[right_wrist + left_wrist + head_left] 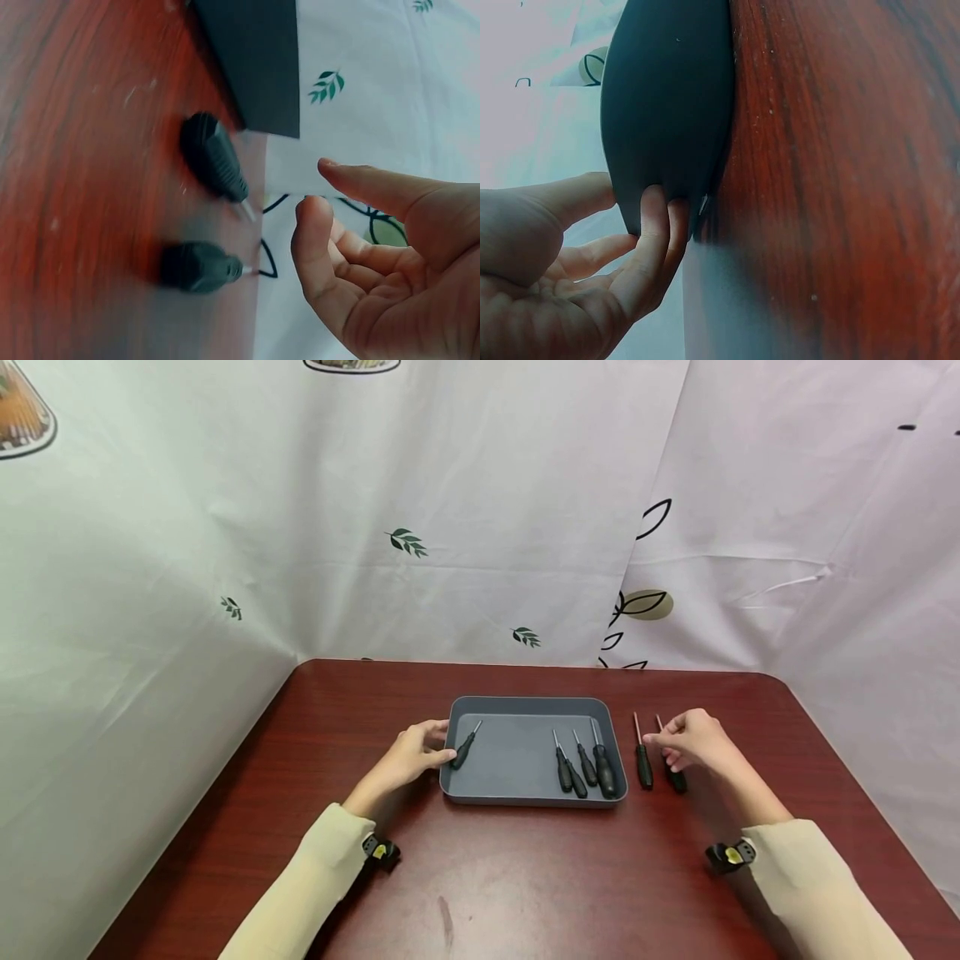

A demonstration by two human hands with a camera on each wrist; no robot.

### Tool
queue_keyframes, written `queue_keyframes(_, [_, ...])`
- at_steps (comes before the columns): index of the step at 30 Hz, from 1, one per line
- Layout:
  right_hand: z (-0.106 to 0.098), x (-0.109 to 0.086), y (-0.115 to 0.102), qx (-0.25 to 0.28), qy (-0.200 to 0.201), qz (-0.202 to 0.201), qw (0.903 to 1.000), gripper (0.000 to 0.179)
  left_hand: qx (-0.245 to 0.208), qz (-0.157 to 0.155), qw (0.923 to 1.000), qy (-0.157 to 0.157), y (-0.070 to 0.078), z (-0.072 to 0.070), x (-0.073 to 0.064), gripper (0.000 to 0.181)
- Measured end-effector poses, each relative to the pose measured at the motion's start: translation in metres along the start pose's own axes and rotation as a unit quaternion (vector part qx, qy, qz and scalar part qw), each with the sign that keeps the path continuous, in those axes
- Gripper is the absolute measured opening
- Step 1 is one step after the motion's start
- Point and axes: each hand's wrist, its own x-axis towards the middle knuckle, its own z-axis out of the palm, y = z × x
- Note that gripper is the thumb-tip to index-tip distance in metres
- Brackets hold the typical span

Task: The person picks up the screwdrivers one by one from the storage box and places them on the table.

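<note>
Evidently the largest thing before you is the dark red table (pixel 510 893); on it sits the grey tray (pixel 510 747), probably light and stiff, and liable to slide on that glossy top, so its rim at mid-side is the sensible hold. Your left hand (pixel 412 756) grips it at the left end — thumb at the rim, fingers against the outer wall; your right hand (pixel 697 739) grasps nothing, thumb and forefinger parted, the other fingers curled loosely.

Near that right hand, on the table to the tray's right, lie the inner screwdriver (pixel 644 768) and the outer screwdriver (pixel 678 781), the latter partly hidden by your hand; inside the tray, the thickest screwdriver (pixel 606 772) lies with three slimmer screwdrivers (pixel 587 768) at the right, and a lone screwdriver (pixel 463 751) leans against the left wall. Each should feel rigid, sturdy and handle-heavy; pinch the ribbed handle rather than the thin, slicker shaft.

As for writing, you can read none — no brand shows on tray or handles, and the yellow marks on the wrist units (pixel 381 852) are too small to tell.
</note>
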Motion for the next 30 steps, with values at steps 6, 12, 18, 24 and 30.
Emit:
queue_keyframes(6, [0.005,0.0,-0.013,0.021,-0.01,-0.015,0.9996,0.031,0.007,-0.004,1.0,-0.001,0.001,0.002,0.001,0.055])
queue_keyframes(12, [0.011,0.003,-0.02,0.048,-0.023,-0.017,0.9984,0.034,0.005,0.001,1.0,-0.005,0.0,0.002,0.0,0.056])
queue_keyframes(18, [0.018,0.005,-0.029,0.07,-0.029,-0.008,0.9971,0.034,0.003,-0.002,1.0,-0.005,0.0,0.0,-0.001,0.058])
queue_keyframes(24, [0.027,0.007,-0.036,0.079,-0.041,-0.006,0.996,0.033,-0.002,-0.014,0.9999,-0.002,0.0,0.0,-0.001,0.058])
queue_keyframes(30, [0.037,0.01,-0.041,0.091,-0.05,-0.01,0.9945,0.033,-0.005,-0.017,0.9998,-0.005,0.001,0.001,-0.001,0.058])
